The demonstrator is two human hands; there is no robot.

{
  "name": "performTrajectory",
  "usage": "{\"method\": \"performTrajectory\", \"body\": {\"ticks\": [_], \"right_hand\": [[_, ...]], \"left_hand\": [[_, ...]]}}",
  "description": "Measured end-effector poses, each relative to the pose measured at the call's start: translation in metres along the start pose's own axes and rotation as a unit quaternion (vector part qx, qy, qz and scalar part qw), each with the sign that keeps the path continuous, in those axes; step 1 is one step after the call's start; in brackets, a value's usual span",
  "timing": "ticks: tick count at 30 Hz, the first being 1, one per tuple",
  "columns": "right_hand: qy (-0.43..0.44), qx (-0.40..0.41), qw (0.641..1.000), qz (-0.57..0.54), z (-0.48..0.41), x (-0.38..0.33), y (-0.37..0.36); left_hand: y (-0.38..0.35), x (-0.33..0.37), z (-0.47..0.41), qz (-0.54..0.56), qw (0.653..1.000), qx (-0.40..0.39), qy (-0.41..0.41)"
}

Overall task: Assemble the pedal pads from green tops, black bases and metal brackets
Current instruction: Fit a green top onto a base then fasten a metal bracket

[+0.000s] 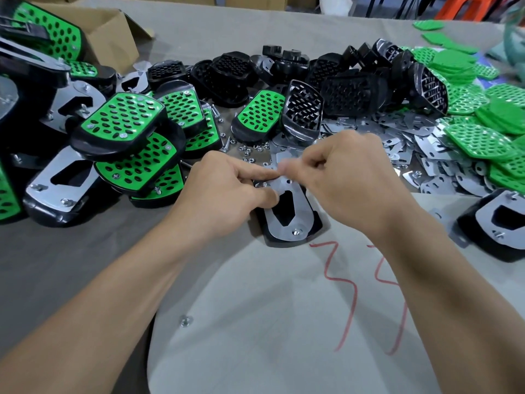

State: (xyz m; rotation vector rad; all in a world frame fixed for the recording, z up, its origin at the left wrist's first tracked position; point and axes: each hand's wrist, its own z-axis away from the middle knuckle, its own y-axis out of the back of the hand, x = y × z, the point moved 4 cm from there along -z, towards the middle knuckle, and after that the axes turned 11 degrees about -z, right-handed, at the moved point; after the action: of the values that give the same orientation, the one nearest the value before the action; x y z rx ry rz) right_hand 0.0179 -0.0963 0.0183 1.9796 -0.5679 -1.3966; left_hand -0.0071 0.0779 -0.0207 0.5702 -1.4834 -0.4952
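Note:
A pedal pad [295, 237] lies face down at the table's middle, its metal bracket [287, 211] on top of the black base, one nut [297, 231] at the near end. My left hand [227, 191] presses thumb and fingers on the bracket's far left part. My right hand [349, 174] pinches something small at the bracket's far end; the item is hidden by blurred fingertips. Finished green-topped pads [122, 120] are piled at the left. Black bases [352, 92] are heaped at the back. Loose brackets [412, 143] and green tops [480, 140] lie at the right.
Small nuts and screws [250, 149] are scattered just beyond my hands. A single nut [185, 320] lies on the pale sheet with red marks [341, 280] near me. Another face-down pad [497, 223] sits at the right. A cardboard box [110, 32] stands at the back left.

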Motion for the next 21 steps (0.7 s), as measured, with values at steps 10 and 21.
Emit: {"method": "performTrajectory", "body": {"ticks": [10, 21], "right_hand": [[-0.037, -0.067, 0.991, -0.113, 0.006, 0.008, 0.006], [-0.065, -0.03, 0.985, -0.156, 0.005, 0.015, 0.009]], "left_hand": [[-0.001, -0.002, -0.002, 0.004, 1.0, 0.0, 0.006], [0.0, -0.001, -0.001, 0.003, 1.0, -0.007, 0.01]]}}
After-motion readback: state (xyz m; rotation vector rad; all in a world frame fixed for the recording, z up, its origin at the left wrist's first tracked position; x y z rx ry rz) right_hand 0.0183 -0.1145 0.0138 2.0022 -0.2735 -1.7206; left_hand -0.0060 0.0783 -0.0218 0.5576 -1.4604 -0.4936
